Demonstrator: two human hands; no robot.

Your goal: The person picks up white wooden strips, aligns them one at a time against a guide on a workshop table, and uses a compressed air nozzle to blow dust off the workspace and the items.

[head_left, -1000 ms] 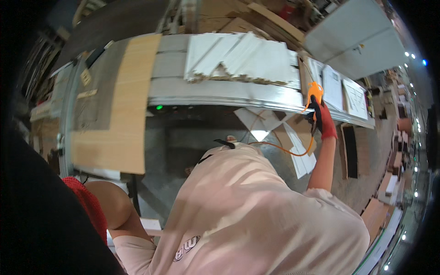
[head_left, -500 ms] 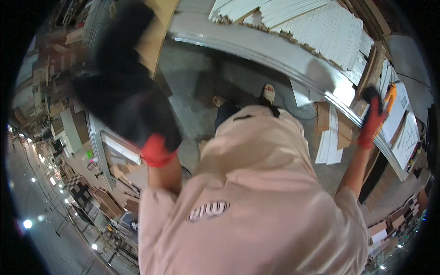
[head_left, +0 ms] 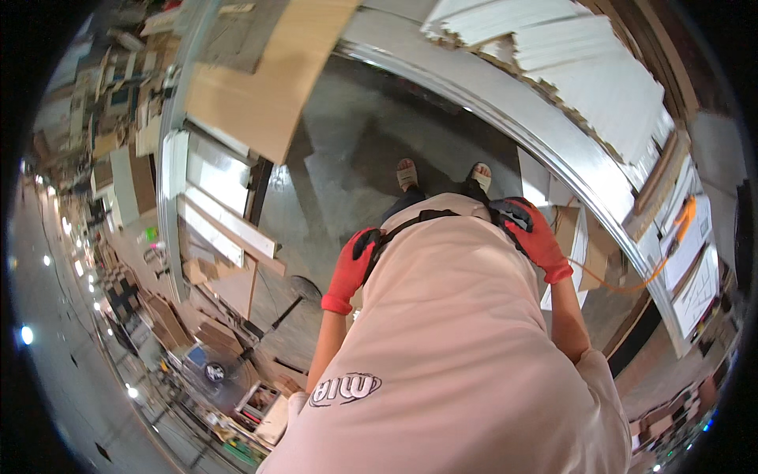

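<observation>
My left hand (head_left: pixel 354 268), in a red and black work glove, is at my waist with its fingers curled on the left end of a black strap (head_left: pixel 434 214). My right hand (head_left: pixel 534 238), gloved the same way, has closed on the strap's right end, where dark material bunches under the fingers. Between the hands, the strap crosses the front of my light pink shirt (head_left: pixel 450 316). Parts of both hands' fingertips are hidden against the cloth.
A metal-edged bench (head_left: pixel 505 118) curves ahead and right, bearing white strips (head_left: pixel 584 71). A tan board (head_left: pixel 268 87) lies ahead left. At right, an orange tool (head_left: pixel 685 218) rests by printed sheets (head_left: pixel 695 261), and an orange cord (head_left: pixel 624 287) loops below. Cardboard (head_left: pixel 604 249) stands under the bench.
My left arm has come down from the upper left, where a dark blurred shape covered the view. My right hand has left the bench edge. Both hands are now at the waist strap.
</observation>
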